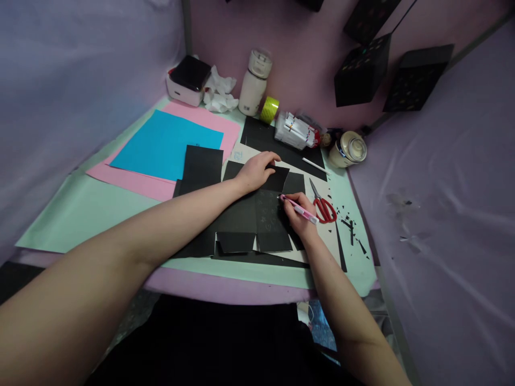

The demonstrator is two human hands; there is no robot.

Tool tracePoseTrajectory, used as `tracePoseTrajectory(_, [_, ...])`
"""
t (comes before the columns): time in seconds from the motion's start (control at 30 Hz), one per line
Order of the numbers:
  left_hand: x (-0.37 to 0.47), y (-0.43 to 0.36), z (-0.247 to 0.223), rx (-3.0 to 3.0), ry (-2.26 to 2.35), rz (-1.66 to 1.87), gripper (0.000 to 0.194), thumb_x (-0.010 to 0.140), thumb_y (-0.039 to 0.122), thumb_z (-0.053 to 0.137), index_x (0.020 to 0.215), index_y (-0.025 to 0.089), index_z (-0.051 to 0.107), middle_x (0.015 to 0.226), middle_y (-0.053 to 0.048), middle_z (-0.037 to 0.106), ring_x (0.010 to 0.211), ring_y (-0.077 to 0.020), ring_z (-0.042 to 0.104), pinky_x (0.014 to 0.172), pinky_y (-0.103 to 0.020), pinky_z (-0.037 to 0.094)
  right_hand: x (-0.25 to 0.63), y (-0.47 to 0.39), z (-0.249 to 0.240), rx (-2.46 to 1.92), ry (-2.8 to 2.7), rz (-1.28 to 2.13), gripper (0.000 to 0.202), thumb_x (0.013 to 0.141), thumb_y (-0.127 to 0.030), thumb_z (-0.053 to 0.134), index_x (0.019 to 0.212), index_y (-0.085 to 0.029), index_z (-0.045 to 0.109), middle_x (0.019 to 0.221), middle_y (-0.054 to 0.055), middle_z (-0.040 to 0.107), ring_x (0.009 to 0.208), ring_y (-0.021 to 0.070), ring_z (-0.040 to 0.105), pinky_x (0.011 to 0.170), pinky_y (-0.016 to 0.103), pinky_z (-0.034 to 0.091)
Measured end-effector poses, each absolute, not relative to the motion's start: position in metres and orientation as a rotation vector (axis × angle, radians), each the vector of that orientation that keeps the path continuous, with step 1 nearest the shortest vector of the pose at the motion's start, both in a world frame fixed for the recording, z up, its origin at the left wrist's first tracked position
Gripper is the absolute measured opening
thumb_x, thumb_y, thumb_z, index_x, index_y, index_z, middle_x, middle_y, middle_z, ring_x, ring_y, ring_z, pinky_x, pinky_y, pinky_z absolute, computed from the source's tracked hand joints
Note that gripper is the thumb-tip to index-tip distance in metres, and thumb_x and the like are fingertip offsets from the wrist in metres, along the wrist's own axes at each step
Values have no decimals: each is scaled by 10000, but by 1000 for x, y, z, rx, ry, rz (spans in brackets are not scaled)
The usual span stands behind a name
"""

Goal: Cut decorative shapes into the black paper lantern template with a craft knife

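Black cardstock [241, 212] with folded flaps and faint markings lies on the table before me. My left hand [257, 170] rests on its upper part, fingers apart and curved over the top flap. My right hand [299, 214] is closed round a pink and white pen-like tool [300, 209], its tip at the cardstock's right part. Just right of that hand are red-handled scissors [324, 208], blades pointing up and left. Small black scraps [351, 233] are scattered farther right.
Blue paper [161, 145] lies over pink paper [140, 185] at the left. Along the back stand a white bottle [252, 88], yellow tape [269, 109], a box of markers [295, 130] and a lidded jar [346, 150]. Black boxes [362, 72] hang at the upper right.
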State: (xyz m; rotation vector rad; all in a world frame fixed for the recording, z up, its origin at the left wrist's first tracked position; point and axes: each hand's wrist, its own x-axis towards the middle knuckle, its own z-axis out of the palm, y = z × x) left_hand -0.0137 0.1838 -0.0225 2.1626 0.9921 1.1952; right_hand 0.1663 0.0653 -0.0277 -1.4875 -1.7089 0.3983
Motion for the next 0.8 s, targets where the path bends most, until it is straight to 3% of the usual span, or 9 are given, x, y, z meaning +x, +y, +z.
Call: tracePoseTrajectory(0.8, [-13,187,-27,2171,968,1257,304,776,1,639,1033,160,605,972,-36,650,931,-171,621,876,-331,489,166,66,-29,-1487,-1709,418,140,839,-330,603,886,-211,658,818,34,708,711,176,636,640,278,472])
